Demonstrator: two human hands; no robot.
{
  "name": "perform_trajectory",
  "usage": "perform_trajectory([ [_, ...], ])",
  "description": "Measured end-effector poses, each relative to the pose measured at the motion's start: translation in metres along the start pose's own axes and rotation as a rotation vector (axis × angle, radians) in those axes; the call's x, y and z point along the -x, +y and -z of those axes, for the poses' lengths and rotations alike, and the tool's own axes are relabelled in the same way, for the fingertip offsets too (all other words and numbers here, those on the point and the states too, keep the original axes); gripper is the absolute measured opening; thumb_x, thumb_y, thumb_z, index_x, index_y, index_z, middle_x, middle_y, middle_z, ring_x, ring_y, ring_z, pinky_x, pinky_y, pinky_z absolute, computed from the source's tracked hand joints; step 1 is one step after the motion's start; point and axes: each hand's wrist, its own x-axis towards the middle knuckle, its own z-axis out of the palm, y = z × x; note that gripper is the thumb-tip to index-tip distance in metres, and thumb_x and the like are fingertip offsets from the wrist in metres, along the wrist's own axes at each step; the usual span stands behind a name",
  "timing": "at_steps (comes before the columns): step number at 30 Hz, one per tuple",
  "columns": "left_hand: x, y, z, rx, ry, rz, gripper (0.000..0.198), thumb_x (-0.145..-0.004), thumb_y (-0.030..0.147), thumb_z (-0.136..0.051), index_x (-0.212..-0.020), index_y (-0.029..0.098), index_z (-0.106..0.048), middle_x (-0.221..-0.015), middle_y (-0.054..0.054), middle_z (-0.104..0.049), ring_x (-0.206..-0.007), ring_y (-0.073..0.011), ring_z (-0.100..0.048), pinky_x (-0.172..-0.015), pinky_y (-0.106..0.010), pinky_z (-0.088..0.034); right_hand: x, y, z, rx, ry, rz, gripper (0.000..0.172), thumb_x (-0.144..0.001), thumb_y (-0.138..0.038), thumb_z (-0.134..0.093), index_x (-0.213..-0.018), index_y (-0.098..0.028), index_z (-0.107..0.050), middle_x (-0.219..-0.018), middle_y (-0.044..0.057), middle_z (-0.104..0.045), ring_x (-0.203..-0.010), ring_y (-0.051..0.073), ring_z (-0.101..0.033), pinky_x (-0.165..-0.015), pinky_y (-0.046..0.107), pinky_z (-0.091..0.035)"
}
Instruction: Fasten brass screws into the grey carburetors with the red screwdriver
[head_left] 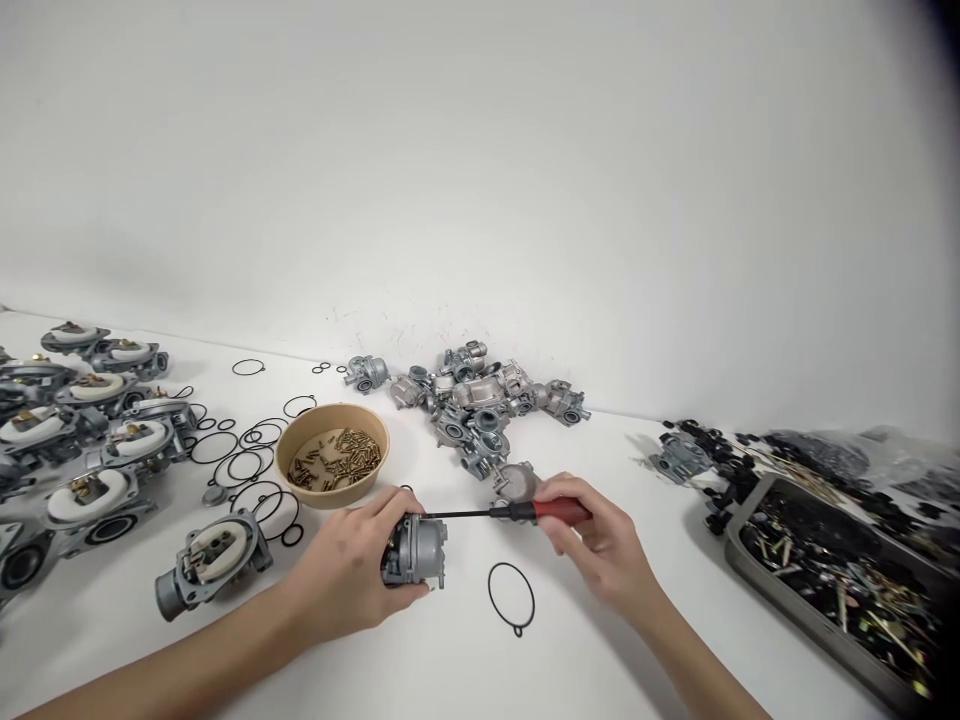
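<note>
My left hand (358,565) is closed around a grey metal carburetor (424,550) lying on its side, its rounded bowl facing right. In my right hand (596,540) is a screwdriver (559,511) with a red and black handle. Its dark shaft runs level to the left, and the tip reaches the upper edge of the carburetor near my left fingers. Whether a screw sits under the tip is too small to tell. A black rubber gasket ring (511,598) with a small loop lies on the table between my forearms. Just behind the screwdriver handle rests a metal float bowl (516,483).
A tan bowl (334,500) holds many small brass screws. Open carburetors with white floats (90,497) crowd the left, beside scattered black O-rings (244,465). Assembled carburetors (480,395) are heaped near the wall. At right stands a grey tray (810,620) of small metal parts.
</note>
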Motion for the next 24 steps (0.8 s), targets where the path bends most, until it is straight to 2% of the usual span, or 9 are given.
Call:
perform_trajectory([
  [2,-0.0004,-0.0006,0.0000,-0.002,0.003,-0.009,0.053,-0.080,0.034,-0.079,-0.121,0.028,-0.046,-0.128,-0.006,-0.066,-0.099,-0.0298,-0.071,-0.078,-0.042,-0.055,0.0014,0.0014,-0.0019,0.002,0.025,-0.017,0.015,-0.104,-0.033,-0.060,-0.114,-0.025,-0.067,-0.100,0.008,-0.067,-0.071,0.017,-0.065,-0.054,0.024,-0.054],
  [5,-0.0011,-0.0005,0.0015,-0.007,-0.009,-0.007,0.052,-0.080,0.035,-0.079,-0.121,0.028,-0.047,-0.127,-0.006,-0.066,-0.097,-0.0299,-0.072,-0.075,-0.041,-0.054,0.0029,0.0014,-0.0038,-0.008,0.034,-0.010,0.022,-0.100,-0.036,-0.067,-0.118,-0.024,-0.067,-0.116,0.013,-0.064,-0.089,0.022,-0.067,-0.066,0.028,-0.060],
  [8,-0.0008,0.0004,0.0031,-0.008,-0.024,0.004,0.052,-0.080,0.034,-0.079,-0.120,0.028,-0.047,-0.127,-0.006,-0.067,-0.097,-0.0299,-0.072,-0.074,-0.040,-0.054,0.0037,0.0014,-0.0045,-0.057,0.067,-0.074,0.017,-0.103,-0.038,-0.060,-0.109,-0.023,-0.066,-0.090,0.006,-0.065,-0.064,0.015,-0.061,-0.053,0.024,-0.055],
  [9,-0.0006,0.0007,0.0032,-0.008,-0.022,0.003,0.052,-0.080,0.034,-0.079,-0.120,0.028,-0.047,-0.127,-0.006,-0.067,-0.098,-0.0300,-0.072,-0.075,-0.040,-0.054,0.0038,0.0015,-0.0045,-0.053,0.071,-0.086,0.018,-0.104,-0.039,-0.059,-0.108,-0.023,-0.066,-0.089,0.006,-0.065,-0.061,0.014,-0.059,-0.053,0.024,-0.054],
  [12,-0.0003,0.0010,0.0026,-0.012,-0.005,-0.003,0.053,-0.079,0.033,-0.080,-0.121,0.028,-0.047,-0.127,-0.007,-0.067,-0.099,-0.0306,-0.072,-0.077,-0.041,-0.054,0.0038,0.0017,-0.0044,-0.054,0.058,-0.067,0.022,-0.100,-0.039,-0.067,-0.114,-0.023,-0.066,-0.107,0.011,-0.067,-0.078,0.018,-0.067,-0.063,0.028,-0.059],
  [16,-0.0008,0.0005,0.0019,-0.007,-0.007,-0.007,0.052,-0.079,0.034,-0.080,-0.119,0.028,-0.048,-0.126,-0.006,-0.067,-0.098,-0.0300,-0.072,-0.075,-0.040,-0.054,0.0040,0.0014,-0.0052,-0.072,0.082,-0.053,0.014,-0.103,-0.036,-0.061,-0.107,-0.024,-0.066,-0.094,0.006,-0.065,-0.062,0.013,-0.060,-0.051,0.023,-0.053],
  [19,-0.0012,0.0003,0.0020,-0.005,-0.003,-0.010,0.051,-0.079,0.034,-0.080,-0.119,0.028,-0.049,-0.125,-0.006,-0.068,-0.096,-0.0293,-0.072,-0.075,-0.040,-0.054,0.0046,0.0014,-0.0056,-0.061,0.077,-0.024,0.017,-0.098,-0.036,-0.069,-0.111,-0.025,-0.067,-0.109,0.010,-0.065,-0.073,0.016,-0.064,-0.057,0.026,-0.056],
  [22,-0.0011,0.0008,0.0023,-0.012,0.000,-0.017,0.052,-0.079,0.033,-0.080,-0.119,0.028,-0.048,-0.126,-0.006,-0.068,-0.099,-0.0306,-0.072,-0.077,-0.041,-0.055,0.0051,0.0025,-0.0052,-0.083,0.092,-0.080,0.014,-0.100,-0.036,-0.066,-0.109,-0.025,-0.066,-0.093,0.005,-0.065,-0.059,0.012,-0.057,-0.048,0.022,-0.049],
  [24,-0.0007,0.0011,0.0023,-0.011,-0.003,-0.024,0.052,-0.078,0.032,-0.080,-0.119,0.028,-0.048,-0.126,-0.007,-0.068,-0.101,-0.0313,-0.072,-0.078,-0.041,-0.055,0.0049,0.0036,-0.0049,-0.075,0.088,-0.103,0.016,-0.103,-0.037,-0.062,-0.111,-0.025,-0.066,-0.096,0.006,-0.066,-0.057,0.011,-0.055,-0.050,0.023,-0.050],
])
